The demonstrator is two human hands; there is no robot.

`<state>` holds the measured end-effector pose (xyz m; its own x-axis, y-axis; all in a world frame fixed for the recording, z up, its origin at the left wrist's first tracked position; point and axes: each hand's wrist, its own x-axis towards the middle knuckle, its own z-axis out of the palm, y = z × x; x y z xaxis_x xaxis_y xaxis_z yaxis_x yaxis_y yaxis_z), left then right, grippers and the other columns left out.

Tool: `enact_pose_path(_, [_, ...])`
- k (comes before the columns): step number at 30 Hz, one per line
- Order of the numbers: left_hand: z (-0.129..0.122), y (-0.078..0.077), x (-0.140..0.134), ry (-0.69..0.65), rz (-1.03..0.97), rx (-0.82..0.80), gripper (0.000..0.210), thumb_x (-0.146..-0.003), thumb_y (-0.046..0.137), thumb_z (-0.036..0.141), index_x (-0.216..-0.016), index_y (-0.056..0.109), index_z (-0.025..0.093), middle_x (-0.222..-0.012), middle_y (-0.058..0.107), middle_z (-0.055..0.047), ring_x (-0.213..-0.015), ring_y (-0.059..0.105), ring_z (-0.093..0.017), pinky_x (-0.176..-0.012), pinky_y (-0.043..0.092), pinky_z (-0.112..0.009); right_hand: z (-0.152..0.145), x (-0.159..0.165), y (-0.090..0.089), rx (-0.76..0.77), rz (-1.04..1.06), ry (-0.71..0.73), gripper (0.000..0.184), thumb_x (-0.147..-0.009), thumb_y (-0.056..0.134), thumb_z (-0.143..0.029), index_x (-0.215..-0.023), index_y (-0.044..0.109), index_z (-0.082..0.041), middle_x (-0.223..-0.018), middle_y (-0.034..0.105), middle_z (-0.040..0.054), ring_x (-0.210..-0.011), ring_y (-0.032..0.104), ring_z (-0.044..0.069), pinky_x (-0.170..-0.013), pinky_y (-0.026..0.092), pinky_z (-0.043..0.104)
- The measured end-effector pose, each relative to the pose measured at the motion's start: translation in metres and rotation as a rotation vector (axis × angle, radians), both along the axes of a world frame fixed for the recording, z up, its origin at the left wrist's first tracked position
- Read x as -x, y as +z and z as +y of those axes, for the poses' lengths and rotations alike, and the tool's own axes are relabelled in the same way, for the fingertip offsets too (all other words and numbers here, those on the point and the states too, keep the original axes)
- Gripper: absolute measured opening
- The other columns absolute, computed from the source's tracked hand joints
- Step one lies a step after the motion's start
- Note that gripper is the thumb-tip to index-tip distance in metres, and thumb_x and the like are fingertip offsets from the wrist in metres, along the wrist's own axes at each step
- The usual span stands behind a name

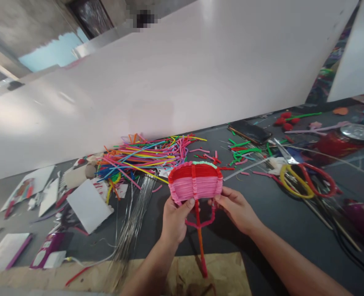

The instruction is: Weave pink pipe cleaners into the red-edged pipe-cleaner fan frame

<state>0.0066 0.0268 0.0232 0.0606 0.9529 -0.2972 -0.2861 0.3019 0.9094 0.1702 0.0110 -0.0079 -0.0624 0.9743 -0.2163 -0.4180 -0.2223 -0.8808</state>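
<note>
Between my hands is a pipe-cleaner craft piece [205, 187], with red and pink rows wound across a curved frame and a mint strand along part of its top edge. A red-orange stem [200, 242] hangs down from it, joined to a pink curved loop. My left hand [176, 220] is closed on the lower left edge, thumb on the front. At the lower right corner, my right hand [236, 207] pinches the frame near the loop's end. Some of the fingers are hidden behind the piece.
Behind the piece lies a heap of colored pipe cleaners [145, 156], with a bundle of thin wires [139, 213] nearer. At right are scissors [305, 176], a red can [339, 142] and a phone [249, 131]. Brown paper [225, 267] covers the front edge; a white board [185, 82] stands behind.
</note>
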Motion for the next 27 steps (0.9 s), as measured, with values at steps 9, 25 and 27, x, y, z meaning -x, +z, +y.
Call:
enact_pose_path(9, [0.008, -0.014, 0.000, -0.177, -0.340, 0.452, 0.019, -0.059, 0.075, 0.015, -0.069, 0.059, 0.010, -0.056, 0.062, -0.003, -0.045, 0.057, -0.009, -0.046, 0.048, -0.018, 0.001, 0.003, -0.010, -0.034, 0.091, 0.074, 0.033, -0.067, 0.073, -0.039, -0.094, 0.065, -0.021, -0.089, 0.068, 0.0047, -0.080, 0.061, 0.018, -0.076, 0.048, 0.033])
enact_pose_path(25, [0.002, -0.013, -0.023, -0.141, -0.365, 0.427, 0.020, -0.060, 0.075, 0.014, -0.069, 0.057, 0.011, -0.056, 0.060, -0.002, -0.046, 0.054, -0.007, -0.047, 0.047, -0.017, 0.006, -0.010, -0.007, -0.075, 0.166, 0.072, 0.041, -0.057, 0.080, -0.033, -0.094, 0.065, -0.022, -0.091, 0.070, 0.0048, -0.081, 0.063, 0.020, -0.076, 0.048, 0.034])
enact_pose_path(27, [0.003, -0.013, -0.022, -0.062, -0.283, 0.319, 0.026, -0.058, 0.077, 0.019, -0.071, 0.055, 0.013, -0.056, 0.060, 0.000, -0.046, 0.054, -0.008, -0.047, 0.047, -0.019, 0.009, -0.013, -0.008, -0.052, 0.149, 0.005, 0.038, -0.060, 0.077, -0.037, -0.093, 0.064, -0.023, -0.089, 0.069, 0.0037, -0.076, 0.062, 0.018, -0.071, 0.049, 0.032])
